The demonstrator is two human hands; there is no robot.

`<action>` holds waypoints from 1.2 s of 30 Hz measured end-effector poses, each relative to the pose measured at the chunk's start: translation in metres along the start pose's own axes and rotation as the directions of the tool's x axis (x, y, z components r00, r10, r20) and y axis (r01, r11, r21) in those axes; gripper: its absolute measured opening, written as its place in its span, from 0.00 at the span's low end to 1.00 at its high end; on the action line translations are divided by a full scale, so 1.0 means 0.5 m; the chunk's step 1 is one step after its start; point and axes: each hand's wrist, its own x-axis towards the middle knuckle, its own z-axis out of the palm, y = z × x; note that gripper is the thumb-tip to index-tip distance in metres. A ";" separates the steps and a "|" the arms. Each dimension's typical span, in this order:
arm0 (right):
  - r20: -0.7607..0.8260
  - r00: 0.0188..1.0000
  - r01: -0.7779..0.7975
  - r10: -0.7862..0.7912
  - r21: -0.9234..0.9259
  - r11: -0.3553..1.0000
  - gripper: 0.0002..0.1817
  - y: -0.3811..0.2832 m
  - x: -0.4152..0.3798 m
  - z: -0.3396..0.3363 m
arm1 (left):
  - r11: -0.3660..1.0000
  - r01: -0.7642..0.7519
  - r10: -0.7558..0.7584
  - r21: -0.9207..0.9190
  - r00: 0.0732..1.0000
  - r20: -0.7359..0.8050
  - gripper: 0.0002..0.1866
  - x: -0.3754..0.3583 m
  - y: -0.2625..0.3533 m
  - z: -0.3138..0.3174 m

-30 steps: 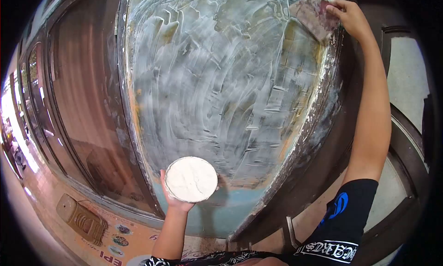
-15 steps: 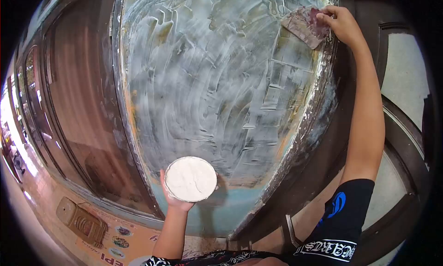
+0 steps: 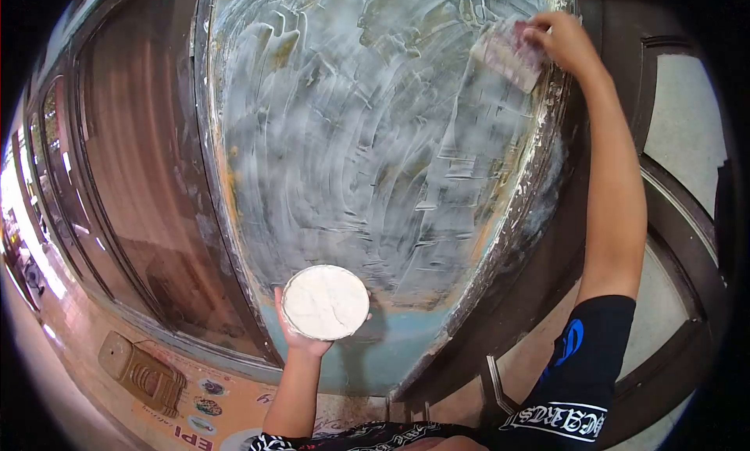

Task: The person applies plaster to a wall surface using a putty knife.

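Note:
My left hand [image 3: 301, 340] is wrapped around the side and underside of a round tub of white putty [image 3: 326, 302], whose pale surface has a crack across it. My right hand [image 3: 569, 43] pinches a flat, putty-smeared scraper [image 3: 508, 56] between thumb and fingers. The scraper's blade lies against the upper right of a wall panel [image 3: 351, 162], close to its whitish, chipped right edge. Grey-white streaks of putty cover most of this panel, with bare blue paint along the bottom. The scraper is slightly blurred.
Dark wooden framing with pale panels [image 3: 681, 115] borders the right side. A brown-framed glass panel [image 3: 156, 170] is at left. Below it, a brown plastic stool [image 3: 142, 375] lies on an orange printed banner [image 3: 211, 420].
My right hand and the scraper have moved a little left and down along the panel. The tub in my left hand has barely shifted. The view has tilted slightly.

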 end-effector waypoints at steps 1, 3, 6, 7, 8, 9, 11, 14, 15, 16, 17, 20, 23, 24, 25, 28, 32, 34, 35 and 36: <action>0.020 0.999 -0.032 0.031 0.072 0.997 0.14 0.038 0.025 -0.016 | 0.989 -0.006 0.006 -0.145 1.000 0.003 0.49 -0.006 0.001 0.003; -0.010 0.998 -0.058 0.061 0.144 0.988 0.13 0.064 0.040 -0.040 | 0.959 -0.011 0.013 -0.282 1.000 0.008 0.49 -0.007 0.011 0.004; 0.180 0.982 -0.023 -0.050 0.381 0.924 0.12 -0.018 -0.013 -0.056 | 1.000 -0.028 0.028 -0.014 1.000 0.000 0.50 -0.019 0.020 -0.008; 0.253 0.966 -0.033 -0.046 0.298 0.954 0.13 -0.078 -0.051 -0.054 | 0.999 -0.039 0.039 0.029 0.999 -0.010 0.49 -0.019 0.024 -0.009; 0.379 0.921 -0.096 -0.093 0.451 0.888 0.13 -0.117 -0.087 -0.032 | 0.996 -0.046 0.048 0.072 0.999 -0.024 0.49 -0.020 0.025 -0.008; 0.455 0.887 -0.150 -0.079 0.445 0.883 0.14 -0.157 -0.130 -0.007 | 0.994 -0.016 0.009 0.106 0.998 0.062 0.49 -0.020 0.025 0.009; 0.533 0.834 -0.058 -0.144 0.343 0.937 0.10 -0.247 -0.210 0.037 | 0.997 0.003 -0.006 0.078 0.999 0.039 0.50 -0.017 0.019 0.013; 0.577 0.806 -0.064 -0.132 0.306 0.950 0.07 -0.278 -0.338 0.151 | 1.000 0.003 -0.002 0.031 0.999 -0.035 0.50 -0.025 0.019 -0.019; 0.569 0.816 -0.053 -0.103 0.250 0.967 0.07 -0.289 -0.372 0.169 | 1.000 0.010 -0.010 0.013 1.000 -0.014 0.50 -0.029 0.017 -0.022; 0.557 0.827 -0.038 -0.078 0.194 0.980 0.07 -0.297 -0.390 0.175 | 1.000 0.014 -0.014 -0.004 1.000 0.011 0.50 -0.031 0.016 -0.022; 0.560 0.825 -0.037 -0.079 0.191 0.981 0.07 -0.293 -0.388 0.172 | 1.000 0.029 -0.029 -0.005 0.999 0.021 0.49 -0.035 0.015 -0.015; 0.391 0.916 -0.143 0.091 0.106 0.984 0.09 -0.245 -0.350 0.159 | 1.000 0.027 -0.026 -0.005 0.999 0.021 0.49 -0.040 0.017 -0.024; 0.217 0.967 -0.173 0.134 0.172 0.970 0.11 -0.153 -0.259 0.124 | 0.999 0.035 -0.036 0.019 0.999 0.035 0.48 -0.052 0.023 -0.009; 0.185 0.973 -0.166 0.137 0.154 0.974 0.12 -0.119 -0.222 0.105 | 0.999 0.028 -0.028 0.030 1.000 0.012 0.48 -0.056 0.026 -0.008; 0.157 0.975 -0.184 0.155 0.192 0.964 0.12 -0.103 -0.194 0.070 | 0.998 0.039 -0.040 0.042 0.999 0.033 0.48 -0.058 0.029 -0.010; 0.091 0.975 -0.220 0.202 0.271 0.937 0.09 -0.059 -0.158 0.008 | 0.998 0.012 -0.014 0.064 0.999 0.040 0.49 -0.070 0.044 -0.006; 0.438 0.885 -0.319 0.159 0.319 0.893 0.11 -0.193 -0.267 0.019 | 0.997 0.006 -0.006 0.075 1.000 0.006 0.50 -0.083 0.055 -0.006; 0.584 0.802 -0.345 0.126 0.280 0.896 0.10 -0.306 -0.371 0.069 | 0.997 0.013 -0.013 0.079 1.000 0.002 0.50 -0.086 0.058 -0.004; 0.605 0.796 -0.207 -0.023 0.307 0.929 0.09 -0.307 -0.438 0.153 | 0.996 0.030 -0.032 0.081 0.999 0.020 0.50 -0.088 0.056 -0.002; 0.595 0.801 -0.128 -0.057 0.265 0.956 0.08 -0.342 -0.492 0.189 | 0.995 0.045 -0.049 0.086 0.998 0.035 0.50 -0.094 0.055 -0.002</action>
